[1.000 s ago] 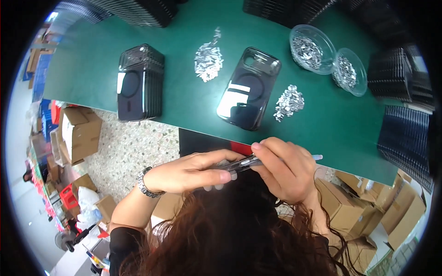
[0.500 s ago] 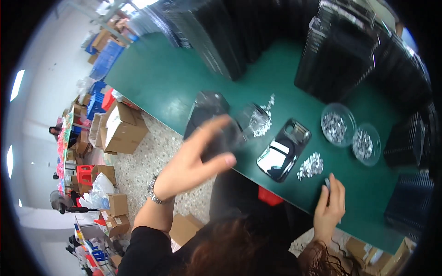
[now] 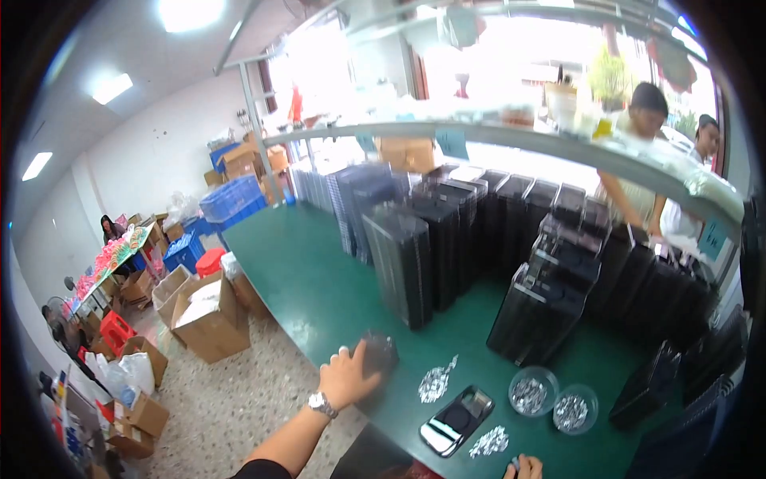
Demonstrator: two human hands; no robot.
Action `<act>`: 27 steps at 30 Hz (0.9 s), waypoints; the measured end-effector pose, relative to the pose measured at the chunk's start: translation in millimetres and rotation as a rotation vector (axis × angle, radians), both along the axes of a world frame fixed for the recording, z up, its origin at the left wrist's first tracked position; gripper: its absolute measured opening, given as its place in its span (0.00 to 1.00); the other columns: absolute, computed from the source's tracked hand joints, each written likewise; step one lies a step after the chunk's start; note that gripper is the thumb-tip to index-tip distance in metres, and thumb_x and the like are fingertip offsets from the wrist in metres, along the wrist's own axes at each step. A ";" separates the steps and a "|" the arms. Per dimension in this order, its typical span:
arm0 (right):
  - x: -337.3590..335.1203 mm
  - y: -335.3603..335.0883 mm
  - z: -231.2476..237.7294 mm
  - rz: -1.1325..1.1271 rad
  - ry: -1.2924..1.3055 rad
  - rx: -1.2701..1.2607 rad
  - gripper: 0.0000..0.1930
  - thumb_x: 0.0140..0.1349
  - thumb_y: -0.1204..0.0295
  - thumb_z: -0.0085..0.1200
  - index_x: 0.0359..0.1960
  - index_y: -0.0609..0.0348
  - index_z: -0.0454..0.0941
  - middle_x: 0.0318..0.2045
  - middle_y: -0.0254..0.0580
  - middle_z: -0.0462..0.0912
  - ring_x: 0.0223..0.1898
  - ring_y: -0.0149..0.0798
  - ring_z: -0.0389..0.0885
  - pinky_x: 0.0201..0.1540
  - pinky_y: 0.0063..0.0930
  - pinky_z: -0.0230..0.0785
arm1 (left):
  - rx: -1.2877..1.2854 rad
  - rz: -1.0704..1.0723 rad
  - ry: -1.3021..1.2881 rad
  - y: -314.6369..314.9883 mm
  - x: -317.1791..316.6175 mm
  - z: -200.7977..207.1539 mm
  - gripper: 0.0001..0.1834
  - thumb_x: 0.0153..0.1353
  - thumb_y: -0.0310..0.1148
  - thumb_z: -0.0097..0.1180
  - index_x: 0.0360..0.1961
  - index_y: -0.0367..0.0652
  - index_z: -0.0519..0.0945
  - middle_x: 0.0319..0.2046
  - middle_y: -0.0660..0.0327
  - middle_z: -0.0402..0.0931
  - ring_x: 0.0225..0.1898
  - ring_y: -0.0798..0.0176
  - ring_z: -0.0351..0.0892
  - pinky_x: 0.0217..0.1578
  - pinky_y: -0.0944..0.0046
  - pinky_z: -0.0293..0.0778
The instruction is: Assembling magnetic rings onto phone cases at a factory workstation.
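My left hand [image 3: 348, 380], with a metal-banded watch [image 3: 321, 403] on its wrist, has its fingers apart against a dark, glossy stack of cases [image 3: 380, 351] near the table's edge. Blur hides how far the fingers reach round it. At the bottom edge my right hand [image 3: 527, 468] is partly cut off, its fingertips closed on a small grey object [image 3: 513, 463] whose kind I cannot make out. Between the hands lies a black phone case [image 3: 459, 420] with a mirror-like lower end. Small silvery pieces lie in one pile [image 3: 433, 385] beyond it and another pile [image 3: 489, 441] beside it.
Two clear round dishes [image 3: 533, 391] [image 3: 575, 409] hold more silvery pieces. Tall stacks of dark cases [image 3: 403, 267] [image 3: 535, 315] line the green table [image 3: 299, 275]. A shelf [image 3: 511, 132] runs above them, with two people behind it. Cartons [image 3: 211, 323] stand on the floor at left.
The view has tilted up, bringing the shelf and window in. My left hand has moved onto the dark stack of cases. My right hand remains closed near the silvery pile.
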State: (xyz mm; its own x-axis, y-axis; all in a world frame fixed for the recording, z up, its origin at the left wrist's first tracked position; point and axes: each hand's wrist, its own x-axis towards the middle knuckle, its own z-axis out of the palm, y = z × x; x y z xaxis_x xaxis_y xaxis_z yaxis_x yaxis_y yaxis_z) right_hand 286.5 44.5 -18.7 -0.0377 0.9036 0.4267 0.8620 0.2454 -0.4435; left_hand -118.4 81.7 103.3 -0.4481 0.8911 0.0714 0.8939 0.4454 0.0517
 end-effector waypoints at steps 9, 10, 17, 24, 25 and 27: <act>-0.1 9.4 30.3 -0.039 0.144 -0.019 0.14 0.62 0.71 0.62 0.49 0.59 0.83 0.50 0.47 0.82 0.50 0.55 0.82 0.48 0.47 0.77 | 0.021 -0.048 -0.017 20.3 5.9 12.2 0.50 0.57 0.57 0.66 0.76 0.49 0.59 0.52 0.42 0.77 0.48 0.37 0.84 0.44 0.41 0.81; -1.9 9.1 36.5 -0.033 0.151 -0.019 0.14 0.61 0.71 0.63 0.49 0.58 0.83 0.51 0.45 0.83 0.48 0.53 0.83 0.48 0.45 0.77 | -0.023 -0.038 -0.049 15.5 7.4 16.4 0.52 0.57 0.56 0.67 0.77 0.51 0.57 0.52 0.41 0.77 0.48 0.36 0.84 0.45 0.41 0.81; -5.5 16.3 24.2 -0.036 0.108 -0.044 0.12 0.62 0.68 0.63 0.47 0.54 0.84 0.48 0.37 0.84 0.43 0.45 0.85 0.44 0.40 0.80 | 0.009 0.017 0.058 -8.0 -13.0 2.6 0.63 0.51 0.51 0.74 0.82 0.55 0.47 0.67 0.37 0.67 0.60 0.31 0.76 0.56 0.40 0.76; 2.6 2.1 21.8 -0.137 0.043 0.015 0.12 0.65 0.63 0.61 0.48 0.49 0.83 0.48 0.34 0.82 0.40 0.40 0.85 0.39 0.35 0.80 | 0.539 -0.268 -0.433 28.1 24.7 98.4 0.50 0.69 0.45 0.66 0.82 0.45 0.49 0.53 0.47 0.81 0.50 0.53 0.82 0.53 0.52 0.77; 1.7 1.8 19.4 -0.108 0.060 0.051 0.12 0.66 0.63 0.61 0.48 0.50 0.83 0.48 0.33 0.82 0.40 0.40 0.85 0.39 0.35 0.80 | 0.596 -0.270 -0.382 31.8 5.2 113.3 0.49 0.70 0.44 0.66 0.82 0.45 0.49 0.48 0.48 0.83 0.45 0.55 0.84 0.47 0.55 0.79; -2.9 3.6 18.2 -0.079 0.075 0.097 0.12 0.66 0.64 0.61 0.48 0.51 0.83 0.48 0.33 0.82 0.40 0.40 0.84 0.39 0.35 0.80 | 0.682 -0.152 -0.457 38.6 -25.5 151.0 0.48 0.71 0.43 0.64 0.82 0.45 0.49 0.43 0.52 0.84 0.38 0.59 0.85 0.39 0.60 0.79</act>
